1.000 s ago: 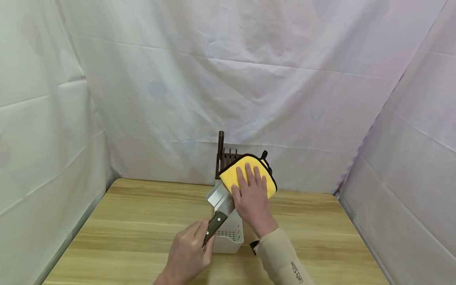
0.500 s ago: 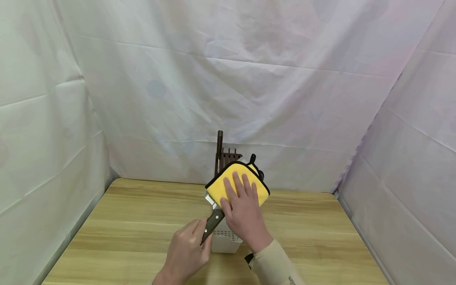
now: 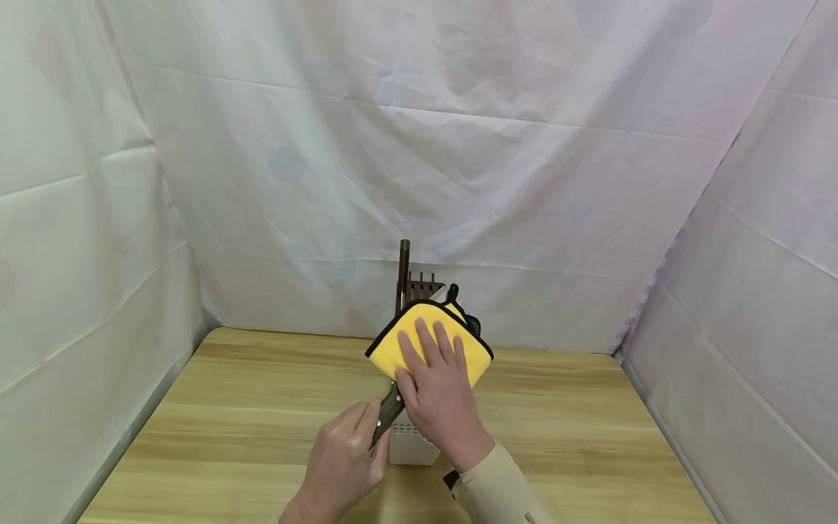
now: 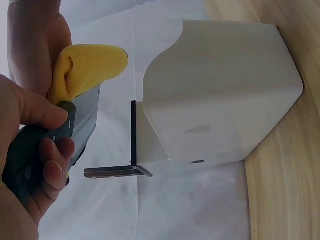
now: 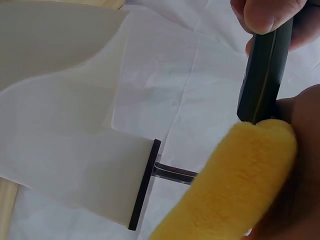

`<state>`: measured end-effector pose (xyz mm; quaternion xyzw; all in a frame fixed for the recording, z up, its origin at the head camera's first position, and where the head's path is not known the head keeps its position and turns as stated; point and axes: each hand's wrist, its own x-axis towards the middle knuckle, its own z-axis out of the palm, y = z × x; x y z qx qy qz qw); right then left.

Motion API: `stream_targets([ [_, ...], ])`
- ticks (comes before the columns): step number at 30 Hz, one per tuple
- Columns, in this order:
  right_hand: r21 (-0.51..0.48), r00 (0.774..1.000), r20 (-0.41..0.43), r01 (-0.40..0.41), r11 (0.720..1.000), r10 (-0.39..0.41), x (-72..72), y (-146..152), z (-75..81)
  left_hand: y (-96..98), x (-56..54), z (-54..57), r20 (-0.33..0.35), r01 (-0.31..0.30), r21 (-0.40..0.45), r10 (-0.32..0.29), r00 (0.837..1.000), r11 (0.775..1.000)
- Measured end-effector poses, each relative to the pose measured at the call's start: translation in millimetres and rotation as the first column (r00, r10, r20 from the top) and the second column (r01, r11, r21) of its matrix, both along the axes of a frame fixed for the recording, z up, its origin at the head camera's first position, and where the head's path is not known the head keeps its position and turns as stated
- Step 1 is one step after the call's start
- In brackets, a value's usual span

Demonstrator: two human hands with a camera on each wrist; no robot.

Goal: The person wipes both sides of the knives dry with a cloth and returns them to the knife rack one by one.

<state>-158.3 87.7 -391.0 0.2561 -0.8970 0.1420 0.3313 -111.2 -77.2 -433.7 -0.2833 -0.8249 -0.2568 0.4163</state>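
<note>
My left hand grips the dark riveted handle of a kitchen knife in the head view. A folded yellow cloth with black edging covers nearly all of the blade there. Spread flat over the cloth, my right hand presses it with fairly straight fingers. Part of the broad steel blade shows beside the cloth in the left wrist view. Both hands are above a white holder with small perforations, mostly hidden behind them in the head view.
The holder's smooth white wall stands on the wood-grain table. At its back rise a dark upright bar and dark slats. Pale curtains enclose the back and both sides.
My right hand has slid the cloth down and left along the blade toward the handle, covering the metal that showed before. My left hand has barely moved.
</note>
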Motion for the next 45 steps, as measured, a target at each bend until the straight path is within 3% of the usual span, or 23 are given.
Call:
stream_targets([
  [4, 0.003, 1.000, 0.014, 0.022, 1.000, -0.022, -4.5, -2, 1.9, 0.3, 0.0, -0.6, -0.022, 0.005, -0.004, -0.005, 1.000, 1.000],
  [11, 0.002, 0.990, 0.112, 0.083, 0.997, -0.083, -15.0, 0, 7.9, 1.5, 0.6, -1.6, -0.047, 0.026, 0.013, -0.025, 0.999, 1.000],
  [17, 0.002, 0.981, 0.167, 0.098, 0.995, -0.097, -13.5, -1, 10.0, 0.5, 0.9, -2.1, -0.038, 0.025, 0.003, -0.025, 0.999, 1.000],
  [26, 0.023, 0.993, 0.091, 0.069, 0.997, -0.071, -3.4, -8, 6.9, -1.5, 1.5, -2.1, -0.025, 0.036, 0.007, -0.036, 0.999, 0.999],
  [33, 0.027, 0.996, 0.042, 0.078, 0.997, -0.079, -4.9, -3, 6.8, 0.1, -0.2, -3.1, -0.048, 0.048, 0.012, -0.048, 0.998, 0.999],
  [45, -0.014, 0.980, 0.140, 0.145, 0.989, -0.142, -20.4, 14, 13.5, -0.1, 1.5, -3.1, -0.063, 0.045, 0.006, -0.045, 0.997, 0.999],
])
